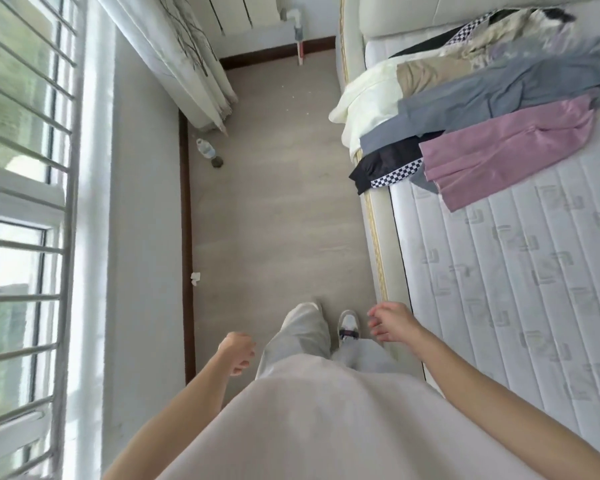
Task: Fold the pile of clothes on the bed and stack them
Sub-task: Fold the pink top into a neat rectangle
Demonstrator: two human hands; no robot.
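A pile of unfolded clothes lies at the far end of the bed [520, 271]. On top are pink trousers [503, 150], a grey garment [499, 95], a cream garment [368, 102], a beige one [426, 74] and a black piece with checkered trim [385, 171] that hangs over the bed's edge. I stand on the floor beside the bed, well short of the pile. My left hand [238, 353] hangs loosely curled and holds nothing. My right hand [390, 322] floats near the mattress edge, fingers loosely apart, holding nothing.
The near part of the quilted mattress is bare. A narrow strip of floor [278, 202] runs between the bed and the window wall. A plastic bottle [207, 150] and a scrap of paper [195, 278] lie by the skirting. A curtain [187, 57] hangs at the far left.
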